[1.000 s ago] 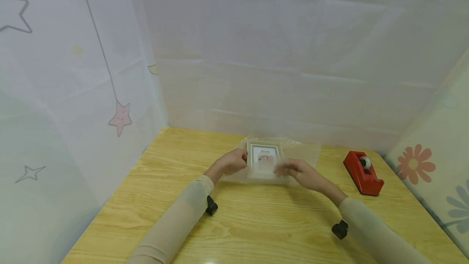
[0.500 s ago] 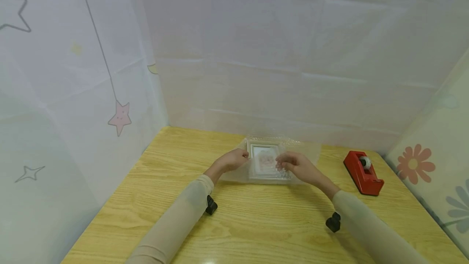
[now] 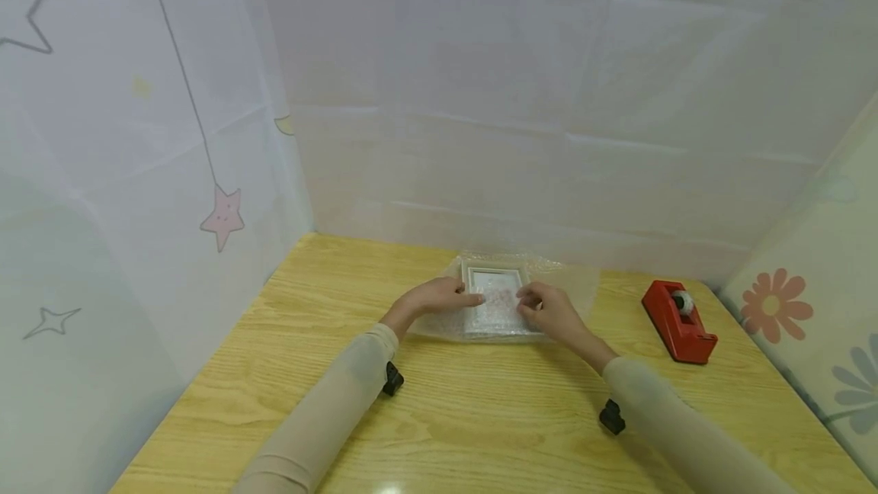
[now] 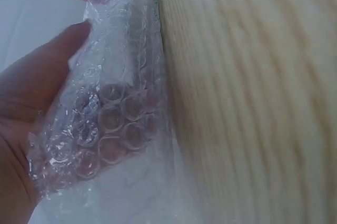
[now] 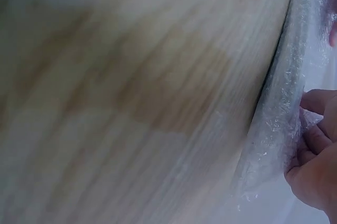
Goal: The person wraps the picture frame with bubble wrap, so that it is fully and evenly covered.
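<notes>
1. Picture frame [image 3: 495, 285], pale-bordered: lies on the surface [image 3: 446, 418], between your two hands; insert's faint pink print blurred by the wrap, unreadable.
2. Bubble wrap [image 3: 504, 325], clear: spread over the frame and past its sides.
3. Your left hand [image 3: 437, 296]: frame's left side, thumb outstretched on the wrap.
4. Your right hand [image 3: 552, 314]: frame's right side, fingers curled, pinching wrap.
5. Tape dispenser [image 3: 679, 324], red: well to your right.

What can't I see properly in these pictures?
Details of the framed picture: head view, clouded by the bubble wrap over it.
Whole left hand: left wrist view, partly covered by wrap, cut off by the left edge.
Whole right hand: right wrist view, cut off by the right edge.
Table front: head view, below the bottom edge.
</notes>
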`<state>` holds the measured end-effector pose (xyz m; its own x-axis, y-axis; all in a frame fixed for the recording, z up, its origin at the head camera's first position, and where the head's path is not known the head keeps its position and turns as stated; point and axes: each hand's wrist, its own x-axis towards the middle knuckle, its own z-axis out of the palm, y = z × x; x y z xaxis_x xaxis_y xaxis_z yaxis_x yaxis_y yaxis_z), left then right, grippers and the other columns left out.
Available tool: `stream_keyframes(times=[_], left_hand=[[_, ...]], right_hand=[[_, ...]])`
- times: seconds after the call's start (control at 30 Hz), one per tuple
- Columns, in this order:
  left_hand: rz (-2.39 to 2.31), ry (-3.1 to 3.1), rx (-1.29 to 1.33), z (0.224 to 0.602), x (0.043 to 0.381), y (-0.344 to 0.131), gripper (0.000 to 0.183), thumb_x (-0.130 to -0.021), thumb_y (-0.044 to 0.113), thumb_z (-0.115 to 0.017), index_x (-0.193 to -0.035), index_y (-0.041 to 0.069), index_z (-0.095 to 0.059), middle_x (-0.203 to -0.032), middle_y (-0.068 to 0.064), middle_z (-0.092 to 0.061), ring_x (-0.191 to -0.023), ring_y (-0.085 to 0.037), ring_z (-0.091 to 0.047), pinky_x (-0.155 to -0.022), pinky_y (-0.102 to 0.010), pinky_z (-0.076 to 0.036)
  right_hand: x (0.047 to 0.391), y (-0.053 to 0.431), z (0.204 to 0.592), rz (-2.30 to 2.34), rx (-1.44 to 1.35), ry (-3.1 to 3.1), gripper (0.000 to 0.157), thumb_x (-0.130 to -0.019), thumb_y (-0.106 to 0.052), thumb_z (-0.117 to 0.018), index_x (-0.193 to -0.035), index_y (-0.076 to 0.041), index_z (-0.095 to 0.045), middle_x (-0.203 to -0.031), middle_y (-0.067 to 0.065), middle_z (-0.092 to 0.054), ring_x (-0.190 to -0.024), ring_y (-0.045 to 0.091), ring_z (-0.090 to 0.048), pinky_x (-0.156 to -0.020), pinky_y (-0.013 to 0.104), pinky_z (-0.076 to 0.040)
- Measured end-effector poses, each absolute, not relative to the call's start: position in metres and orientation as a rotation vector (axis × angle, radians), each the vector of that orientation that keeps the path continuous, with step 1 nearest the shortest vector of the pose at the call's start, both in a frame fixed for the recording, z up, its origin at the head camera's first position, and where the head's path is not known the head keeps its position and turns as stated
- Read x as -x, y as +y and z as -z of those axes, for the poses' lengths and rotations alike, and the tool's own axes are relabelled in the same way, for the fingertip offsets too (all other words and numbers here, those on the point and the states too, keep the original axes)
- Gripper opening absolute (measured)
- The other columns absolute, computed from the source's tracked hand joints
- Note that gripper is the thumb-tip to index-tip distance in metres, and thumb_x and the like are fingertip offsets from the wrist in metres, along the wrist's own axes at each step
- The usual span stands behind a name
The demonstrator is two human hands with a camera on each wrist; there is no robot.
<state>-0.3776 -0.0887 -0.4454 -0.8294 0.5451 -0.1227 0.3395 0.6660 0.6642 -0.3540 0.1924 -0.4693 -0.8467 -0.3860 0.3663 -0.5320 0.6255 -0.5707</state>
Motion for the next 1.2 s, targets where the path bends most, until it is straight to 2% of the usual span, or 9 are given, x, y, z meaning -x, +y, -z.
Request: stream_keyframes(times=[0.07,0.13,0.37,0.53,0.63,0.73,0.83,0.9,1.2], left_hand=[[-0.812,2.633,-0.771,0.446,0.379,-0.088,0.057,-0.099,0.055,-0.059,-0.115,0.001,-0.065,-0.103,-0.013,-0.065,-0.09,-0.022,-0.059,-0.076,-0.038,-0.049],[-0.763,2.651,-0.809,0.446,0.38,-0.087,0.044,-0.098,0.049,-0.065,-0.099,0.005,-0.063,-0.082,-0.007,-0.056,-0.071,-0.018,-0.05,-0.063,-0.035,-0.043],[-0.746,2.682,-0.748,0.441,0.372,-0.084,0.038,-0.097,0.041,-0.071,-0.085,0.006,-0.06,-0.067,0.001,-0.044,-0.057,-0.012,-0.039,-0.054,-0.03,-0.037],[-0.702,2.729,-0.728,0.439,0.367,-0.081,0.039,-0.097,0.041,-0.071,-0.078,0.009,-0.059,-0.065,0.0,-0.048,-0.054,-0.013,-0.042,-0.052,-0.032,-0.039],[-0.607,2.818,-0.678,0.439,0.363,-0.077,0.039,-0.096,0.045,-0.071,-0.086,0.008,-0.064,-0.08,-0.006,-0.061,-0.065,-0.018,-0.054,-0.059,-0.036,-0.048],[-0.402,2.954,-0.629,0.439,0.358,-0.068,0.048,-0.096,0.049,-0.069,-0.113,0.004,-0.067,-0.12,-0.015,-0.063,-0.098,-0.029,-0.062,-0.083,-0.047,-0.051],[-0.153,3.068,-0.655,0.436,0.349,-0.054,0.058,-0.098,0.051,-0.064,-0.136,0.008,-0.059,-0.142,-0.015,-0.05,-0.122,-0.036,-0.053,-0.098,-0.055,-0.043],[-0.062,3.077,-0.738,0.434,0.343,-0.045,0.058,-0.101,0.049,-0.06,-0.144,0.01,-0.055,-0.145,-0.013,-0.047,-0.127,-0.037,-0.049,-0.102,-0.055,-0.041],[-0.087,2.823,-1.06,0.441,0.328,-0.026,0.066,-0.107,0.044,-0.048,-0.161,0.009,-0.031,-0.167,-0.009,-0.02,-0.151,-0.031,-0.021,-0.117,-0.053,-0.023]], right_hand=[[0.354,0.19,0.469,-0.991,-0.76,-2.647,0.019,-0.091,-0.002,-0.076,-0.109,0.003,-0.07,-0.09,0.006,-0.072,-0.082,0.018,-0.068,-0.072,0.037,-0.056],[0.353,0.188,0.469,-0.96,-0.758,-2.664,0.019,-0.091,0.0,-0.075,-0.109,0.004,-0.07,-0.092,0.006,-0.072,-0.084,0.02,-0.068,-0.073,0.038,-0.057],[0.354,0.184,0.47,-0.799,-0.76,-2.735,0.022,-0.09,0.0,-0.075,-0.111,0.005,-0.069,-0.093,0.006,-0.071,-0.086,0.02,-0.069,-0.075,0.036,-0.057],[0.354,0.181,0.471,-0.569,-0.793,-2.699,0.023,-0.088,-0.004,-0.078,-0.109,0.002,-0.072,-0.086,0.001,-0.067,-0.081,0.021,-0.062,-0.075,0.04,-0.054],[0.356,0.18,0.471,-0.453,-0.812,-2.661,0.024,-0.086,-0.006,-0.08,-0.107,0.001,-0.073,-0.084,-0.001,-0.065,-0.079,0.021,-0.058,-0.076,0.042,-0.051],[0.355,0.18,0.47,-0.411,-0.812,-2.647,0.024,-0.086,-0.007,-0.081,-0.107,0.001,-0.072,-0.084,0.0,-0.066,-0.079,0.022,-0.057,-0.077,0.044,-0.05],[0.355,0.18,0.469,-0.403,-0.804,-2.639,0.026,-0.086,-0.007,-0.082,-0.108,0.001,-0.072,-0.087,0.003,-0.066,-0.082,0.024,-0.058,-0.077,0.045,-0.05],[0.355,0.181,0.47,-0.384,-0.793,-2.628,0.03,-0.085,-0.009,-0.083,-0.111,0.001,-0.071,-0.09,0.004,-0.065,-0.085,0.026,-0.058,-0.077,0.045,-0.05],[0.357,0.187,0.468,-0.568,-0.548,-2.824,0.068,-0.086,-0.028,-0.085,-0.14,0.001,-0.055,-0.126,0.021,-0.056,-0.11,0.038,-0.057,-0.091,0.053,-0.049]])
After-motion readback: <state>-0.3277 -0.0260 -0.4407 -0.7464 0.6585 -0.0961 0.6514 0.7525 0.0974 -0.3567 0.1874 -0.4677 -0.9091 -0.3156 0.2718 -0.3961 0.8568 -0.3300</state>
